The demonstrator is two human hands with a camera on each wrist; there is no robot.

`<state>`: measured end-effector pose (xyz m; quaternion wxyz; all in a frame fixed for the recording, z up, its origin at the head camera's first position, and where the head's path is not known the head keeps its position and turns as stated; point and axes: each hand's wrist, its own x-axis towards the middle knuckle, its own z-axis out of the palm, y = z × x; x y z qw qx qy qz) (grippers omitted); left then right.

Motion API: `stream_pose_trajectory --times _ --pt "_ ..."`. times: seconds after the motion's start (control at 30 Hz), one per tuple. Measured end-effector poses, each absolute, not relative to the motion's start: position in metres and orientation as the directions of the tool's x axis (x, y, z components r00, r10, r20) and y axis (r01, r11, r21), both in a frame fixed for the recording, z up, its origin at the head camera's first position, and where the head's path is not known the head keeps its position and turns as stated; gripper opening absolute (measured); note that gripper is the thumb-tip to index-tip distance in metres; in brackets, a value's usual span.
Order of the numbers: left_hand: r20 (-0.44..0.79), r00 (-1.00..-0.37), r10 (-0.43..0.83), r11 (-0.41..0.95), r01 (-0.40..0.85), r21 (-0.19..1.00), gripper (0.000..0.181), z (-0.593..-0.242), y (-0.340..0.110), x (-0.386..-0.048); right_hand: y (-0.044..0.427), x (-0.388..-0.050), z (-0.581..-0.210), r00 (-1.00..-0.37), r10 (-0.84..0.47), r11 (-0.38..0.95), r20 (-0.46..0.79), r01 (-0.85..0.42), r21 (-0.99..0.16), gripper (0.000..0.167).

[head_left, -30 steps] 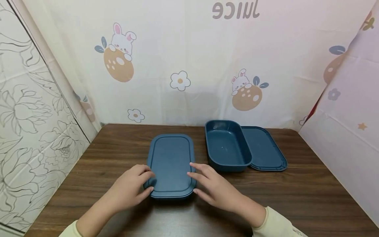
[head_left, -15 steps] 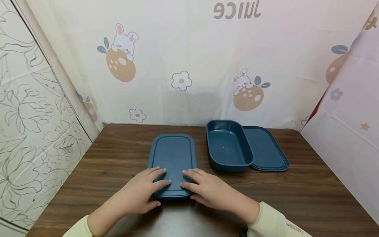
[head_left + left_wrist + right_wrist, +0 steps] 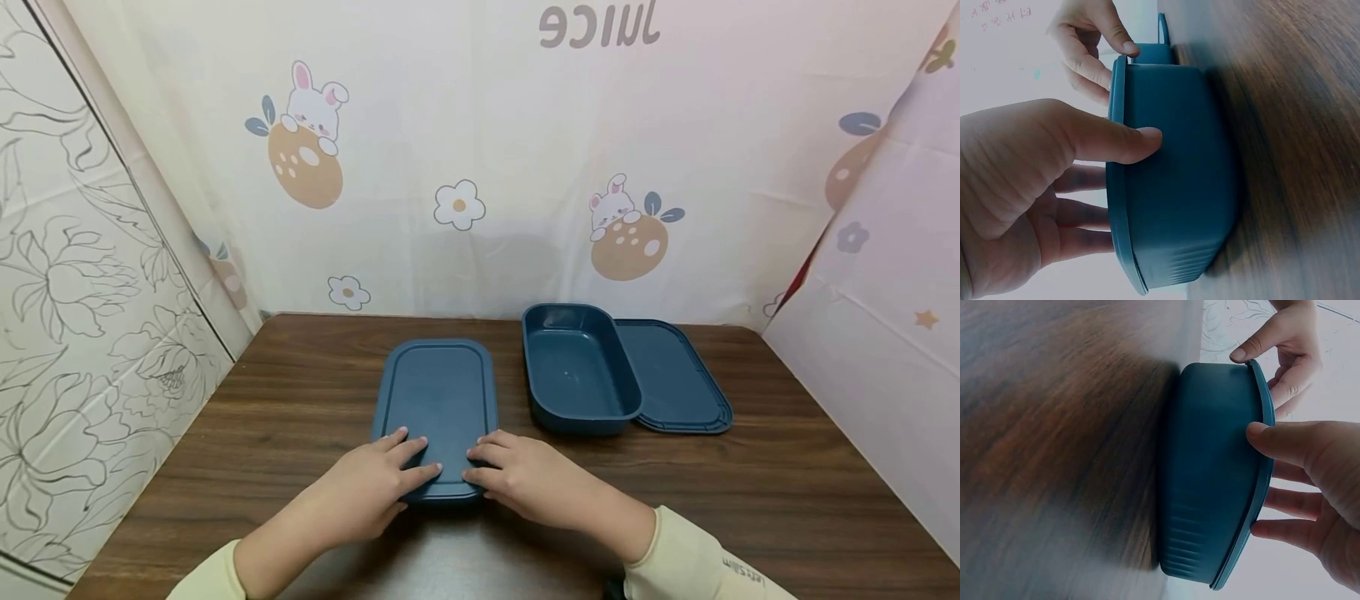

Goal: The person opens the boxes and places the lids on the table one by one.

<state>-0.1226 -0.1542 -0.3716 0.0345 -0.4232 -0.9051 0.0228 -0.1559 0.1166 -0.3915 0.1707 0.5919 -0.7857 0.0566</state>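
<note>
A dark blue lidded food container (image 3: 437, 392) stands on the table, its lid (image 3: 438, 375) lying over the rim. My left hand (image 3: 369, 490) grips its front left part, fingers spread over the lid and thumb down against the front wall, as the left wrist view shows. At the front right my right hand (image 3: 534, 483) holds it likewise, with fingers on the lid and thumb (image 3: 1279, 439) over the lid's edge. Seen from the wrists, the container's front wall (image 3: 1172, 181) stands on the tabletop. The container's inside is hidden.
Right of the hands, an open dark blue container (image 3: 577, 375) stands partly over a second blue lid (image 3: 671, 379) lying on the wooden table (image 3: 300, 400). A printed curtain (image 3: 525, 150) hangs behind the table's back edge.
Both hands have come inward from the container's sides, with fingers onto the lid. Since half a second ago, the left thumb has moved in to the front edge. The containers have stayed put.
</note>
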Motion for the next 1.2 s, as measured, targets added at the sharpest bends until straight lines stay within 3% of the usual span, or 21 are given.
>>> stream_pose_trajectory --times 0.4,0.8,1.2 --pt "0.026 -0.632 0.775 0.632 0.774 -0.025 0.055 -0.363 -0.156 -0.124 0.116 -0.156 -0.387 -0.215 -0.909 0.275 0.357 -0.953 0.125 0.032" --pt "0.0 -0.633 0.774 0.633 0.774 -0.006 0.055 -0.359 -0.157 -0.125 0.112 -0.156 -0.378 -0.266 -0.923 0.3 0.278 -0.95 0.089 0.028" --pt "0.013 -0.633 0.774 0.631 0.773 0.064 0.054 -0.353 -0.159 -0.126 0.113 -0.158 -0.369 -0.271 -0.919 0.289 0.287 -0.957 0.023 0.025"
